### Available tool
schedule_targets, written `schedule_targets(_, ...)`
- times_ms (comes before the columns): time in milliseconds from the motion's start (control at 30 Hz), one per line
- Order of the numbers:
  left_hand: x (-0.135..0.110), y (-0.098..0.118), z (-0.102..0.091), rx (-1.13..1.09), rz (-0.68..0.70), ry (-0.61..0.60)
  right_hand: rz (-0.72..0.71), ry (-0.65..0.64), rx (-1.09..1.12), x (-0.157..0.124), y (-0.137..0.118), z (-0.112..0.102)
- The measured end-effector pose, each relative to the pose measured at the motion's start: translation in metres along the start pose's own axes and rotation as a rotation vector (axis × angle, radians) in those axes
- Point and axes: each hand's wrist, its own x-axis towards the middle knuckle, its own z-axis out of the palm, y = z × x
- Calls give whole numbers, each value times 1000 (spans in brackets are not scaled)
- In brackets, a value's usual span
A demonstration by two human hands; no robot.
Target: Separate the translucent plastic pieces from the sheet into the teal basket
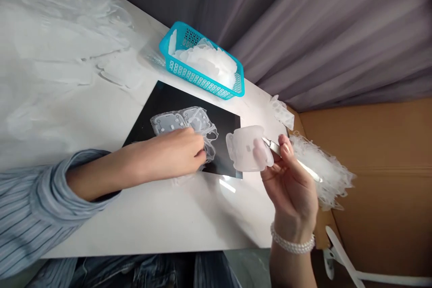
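Observation:
My left hand (184, 150) is closed over the black mat (224, 121), at the edge of a clear, thin moulded plastic sheet (168, 122). The sheet has rounded panels and loose looped edges, and my fingers seem to pinch it, though their tips are hidden. My right hand (290, 184) is raised to the right of the mat. It holds a translucent, soft-looking rounded piece (248, 147) with small tabs at its corners, some fingers behind it. A slim silver metal tool (275, 147) with a pointed tip lies between the thumb and fingers of that hand.
Behind the mat stands a blue plastic basket (202, 82) heaped with whitish translucent pieces (209, 60). Clear plastic sheets (60, 40) are piled at the left of the white table (162, 225). Stringy clear scraps (320, 171) lie at right, beside a cardboard box (371, 144). A grey curtain (320, 31) hangs behind.

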Motion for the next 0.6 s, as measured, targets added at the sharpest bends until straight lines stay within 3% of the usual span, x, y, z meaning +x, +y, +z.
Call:
schedule_targets(133, -1, -2, -19, -456, -196, -218, 7, -55, 33, 6, -3, 21)
schedule_targets(233, -2, 1, -29, -883, -225, -245, 13, -83, -11, 10, 1, 29)
schedule_targets(300, -3, 3, -31, -1046, -221, -204, 1, -106, -63, 12, 5, 31)
schedule_targets(433, -4, 3, -31, -1061, -260, -116, -11, -138, -99, 13, 10, 28)
schedule_targets(600, -5, 2, -32, -1010, -277, -138, -16, -145, -122, 10, 11, 27)
